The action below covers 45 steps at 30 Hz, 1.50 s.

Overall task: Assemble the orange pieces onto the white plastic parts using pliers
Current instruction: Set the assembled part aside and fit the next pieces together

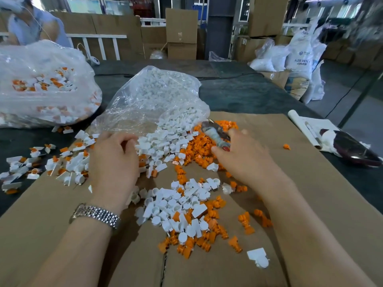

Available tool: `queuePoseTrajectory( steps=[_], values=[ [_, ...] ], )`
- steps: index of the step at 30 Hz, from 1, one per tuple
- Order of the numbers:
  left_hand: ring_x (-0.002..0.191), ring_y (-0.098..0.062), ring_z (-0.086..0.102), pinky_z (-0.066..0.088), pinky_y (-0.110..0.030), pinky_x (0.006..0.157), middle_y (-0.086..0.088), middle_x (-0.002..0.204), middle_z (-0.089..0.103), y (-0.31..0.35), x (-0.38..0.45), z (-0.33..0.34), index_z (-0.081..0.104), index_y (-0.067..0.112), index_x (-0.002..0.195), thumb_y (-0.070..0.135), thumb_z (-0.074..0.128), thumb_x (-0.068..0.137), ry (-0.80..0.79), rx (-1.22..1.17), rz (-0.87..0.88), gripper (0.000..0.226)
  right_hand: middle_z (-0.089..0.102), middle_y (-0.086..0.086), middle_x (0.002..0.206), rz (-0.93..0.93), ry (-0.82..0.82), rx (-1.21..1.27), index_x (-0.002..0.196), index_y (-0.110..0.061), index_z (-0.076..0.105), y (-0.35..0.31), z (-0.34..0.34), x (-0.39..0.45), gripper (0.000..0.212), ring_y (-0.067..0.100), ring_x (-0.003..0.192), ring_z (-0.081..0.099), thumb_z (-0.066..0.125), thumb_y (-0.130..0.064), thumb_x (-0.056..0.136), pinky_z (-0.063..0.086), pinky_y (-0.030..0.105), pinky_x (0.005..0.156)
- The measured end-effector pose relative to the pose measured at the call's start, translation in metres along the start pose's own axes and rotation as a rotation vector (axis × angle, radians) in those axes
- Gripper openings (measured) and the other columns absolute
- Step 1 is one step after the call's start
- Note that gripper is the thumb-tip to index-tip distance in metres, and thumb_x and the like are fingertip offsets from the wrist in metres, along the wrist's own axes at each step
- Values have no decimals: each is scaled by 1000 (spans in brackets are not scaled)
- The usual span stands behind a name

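Note:
My right hand (240, 156) grips the pliers (215, 131) by their handles, jaws pointing up-left over the orange pieces (199, 148) heaped at the mouth of a clear bag. My left hand (114, 160), a metal watch on its wrist, hangs with curled fingers at the edge of the white plastic parts (163, 139) spilling from that bag; whether it holds a part is hidden. A mixed pile of white parts (180, 206) and orange pieces (186, 245) lies on the cardboard between my forearms. Finished white-and-orange pieces (62, 164) lie scattered at the left.
A clear bag (153, 100) of white parts lies open at centre. A second bag (41, 83) with assembled pieces sits far left. A dark red object (350, 148) on white paper lies at the right. Another person (31, 23) is at the far left, with cardboard boxes behind.

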<state>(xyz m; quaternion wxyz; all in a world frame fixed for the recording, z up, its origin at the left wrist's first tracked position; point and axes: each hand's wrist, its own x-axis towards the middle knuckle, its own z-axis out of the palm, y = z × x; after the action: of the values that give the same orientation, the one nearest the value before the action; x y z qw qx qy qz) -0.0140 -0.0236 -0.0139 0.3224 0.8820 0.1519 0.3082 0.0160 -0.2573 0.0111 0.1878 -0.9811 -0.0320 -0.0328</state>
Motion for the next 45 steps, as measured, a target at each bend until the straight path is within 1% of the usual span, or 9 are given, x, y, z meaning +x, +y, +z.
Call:
queuePoseTrajectory(
  steps=[3,8,12,15,23,28,34,39,45],
  values=[
    [118,-32,47,39,-52,103,-2,115,56,-3,-4,3,77,19,112,10,63,95,13,147,98,24,48,12,133,25,75,-149,134,-18,47,2,13,4,55,33,125,47,57,-55,95,35,52,102],
    [131,-24,47,36,-48,111,3,141,58,9,-16,24,63,25,139,12,61,99,-318,164,494,42,49,13,134,3,72,-234,136,-17,45,1,31,9,64,33,124,48,57,-62,92,35,50,101],
    [136,-16,39,31,-40,107,14,154,44,10,-20,36,44,36,153,8,58,97,-401,317,630,64,43,9,134,-34,121,-157,137,-20,46,0,32,11,65,30,126,43,54,-66,92,36,49,101],
    [127,-17,47,33,-35,95,12,144,53,9,-20,38,55,33,146,4,63,93,-415,307,663,61,50,-4,123,-226,215,-225,122,-29,58,-8,30,7,44,20,120,41,56,-61,92,33,42,92],
    [108,-19,61,47,-29,91,1,119,63,11,-20,36,74,15,119,11,62,97,-439,107,589,25,64,-2,110,-340,132,-389,109,-25,65,-19,41,5,12,24,116,44,59,-32,100,30,42,85],
    [91,-15,63,53,-29,77,5,111,60,13,-20,31,72,18,106,12,71,94,-411,78,576,14,64,1,111,-362,142,-382,115,-23,63,-20,41,4,23,26,114,51,53,-39,102,37,44,91],
    [81,-1,57,46,-16,73,13,98,62,15,-21,28,69,24,105,24,70,95,-334,-42,494,10,53,6,121,-343,127,-60,126,-16,61,-19,38,4,27,22,100,58,50,-19,102,47,35,88],
    [85,3,61,42,-4,74,16,98,67,18,-20,22,76,26,109,25,70,96,-353,-217,332,14,55,3,112,-332,205,179,109,-15,70,-16,34,5,18,13,86,57,58,-11,96,51,27,75],
    [58,-2,66,47,-13,50,10,75,75,17,-21,16,76,34,96,31,81,87,-473,-506,44,11,71,-4,104,-362,237,338,106,-18,72,-18,31,2,12,9,92,65,67,-19,96,56,32,86]
  ],
)
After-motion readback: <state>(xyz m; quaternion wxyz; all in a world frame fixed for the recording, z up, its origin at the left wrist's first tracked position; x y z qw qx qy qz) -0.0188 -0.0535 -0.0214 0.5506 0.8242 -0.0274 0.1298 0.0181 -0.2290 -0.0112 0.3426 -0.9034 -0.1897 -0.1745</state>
